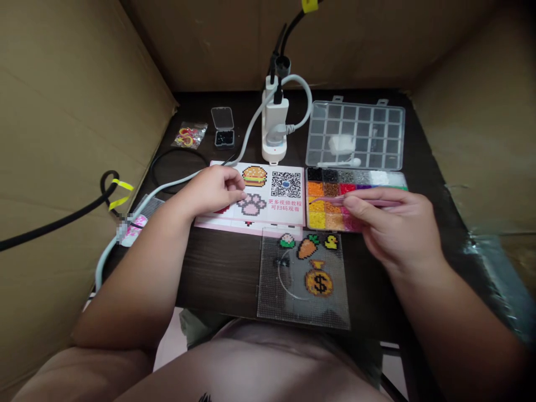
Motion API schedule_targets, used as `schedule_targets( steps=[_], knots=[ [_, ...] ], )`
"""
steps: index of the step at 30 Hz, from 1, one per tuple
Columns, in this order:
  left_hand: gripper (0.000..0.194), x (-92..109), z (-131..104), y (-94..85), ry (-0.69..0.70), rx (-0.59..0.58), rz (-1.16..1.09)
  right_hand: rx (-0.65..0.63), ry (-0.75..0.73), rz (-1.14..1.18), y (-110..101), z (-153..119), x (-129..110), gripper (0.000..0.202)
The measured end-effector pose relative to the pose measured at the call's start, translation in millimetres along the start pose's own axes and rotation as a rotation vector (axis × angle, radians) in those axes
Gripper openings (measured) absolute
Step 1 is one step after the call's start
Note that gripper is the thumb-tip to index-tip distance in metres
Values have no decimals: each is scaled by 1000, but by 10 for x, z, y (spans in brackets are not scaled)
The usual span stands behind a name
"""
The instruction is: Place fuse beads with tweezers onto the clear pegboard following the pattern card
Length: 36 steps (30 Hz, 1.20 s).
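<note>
My left hand (pixel 215 190) rests on a pattern card (pixel 268 192) printed with a burger, a paw and a QR code, fingers curled at the card's left part. My right hand (pixel 393 220) pinches pink tweezers (pixel 335 199), whose tips reach left over the orange cells of an open bead box (pixel 330 204) filled with coloured beads. Below the card lies a clear pegboard (pixel 304 279) over a sheet showing a carrot, a duck, a money bag and a radish. A few dark beads sit on the pegboard's left side.
The bead box's clear lid (pixel 355 134) lies open behind it. A white power strip (pixel 275 125) with cables stands at the back centre. A small black bead case (pixel 224 137) and a bag of rings (pixel 188 135) sit at the back left. Cardboard walls enclose the dark table.
</note>
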State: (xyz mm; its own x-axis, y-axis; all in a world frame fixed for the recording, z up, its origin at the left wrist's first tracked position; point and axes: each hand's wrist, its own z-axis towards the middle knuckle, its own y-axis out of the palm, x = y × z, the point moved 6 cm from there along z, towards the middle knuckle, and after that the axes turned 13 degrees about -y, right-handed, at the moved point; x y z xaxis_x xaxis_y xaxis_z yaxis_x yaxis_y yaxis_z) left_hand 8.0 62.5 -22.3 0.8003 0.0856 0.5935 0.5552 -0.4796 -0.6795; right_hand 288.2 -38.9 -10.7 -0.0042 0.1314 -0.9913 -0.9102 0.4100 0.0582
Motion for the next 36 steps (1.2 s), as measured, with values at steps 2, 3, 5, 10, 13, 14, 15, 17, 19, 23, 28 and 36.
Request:
schedule_targets(
  steps=[2,3,5,10,13,14,15,17,19,23,28,36],
  knots=[
    [14,-5,1,0,0,3,-1,-11,18,-11,2,4,10,24],
    [14,-8,-1,0,0,5,5,-23,27,-12,6,6,14,24],
    [14,-13,-9,2,-1,9,19,-50,51,-12,15,7,24,26],
    [16,-18,-19,15,20,-18,1,-102,107,-19,28,22,65,34],
    [17,-25,-17,4,18,-7,6,-97,86,-2,16,38,62,34],
    [17,-25,-19,2,16,-7,4,-96,82,1,10,40,63,33],
    [17,-23,-23,1,16,-8,3,-99,83,2,6,41,66,33],
    [17,-16,-30,1,14,-9,6,-103,89,-4,-1,40,77,32],
    [16,-9,-34,-1,11,-6,15,-96,90,-10,-8,41,87,32],
    [16,-10,-25,2,9,-9,9,-90,84,-13,-10,42,94,35],
    [18,-43,-3,27,19,-44,-17,-111,50,2,-7,36,49,29],
    [18,-57,3,13,35,-50,-42,-64,72,48,-6,27,27,30]
  ],
)
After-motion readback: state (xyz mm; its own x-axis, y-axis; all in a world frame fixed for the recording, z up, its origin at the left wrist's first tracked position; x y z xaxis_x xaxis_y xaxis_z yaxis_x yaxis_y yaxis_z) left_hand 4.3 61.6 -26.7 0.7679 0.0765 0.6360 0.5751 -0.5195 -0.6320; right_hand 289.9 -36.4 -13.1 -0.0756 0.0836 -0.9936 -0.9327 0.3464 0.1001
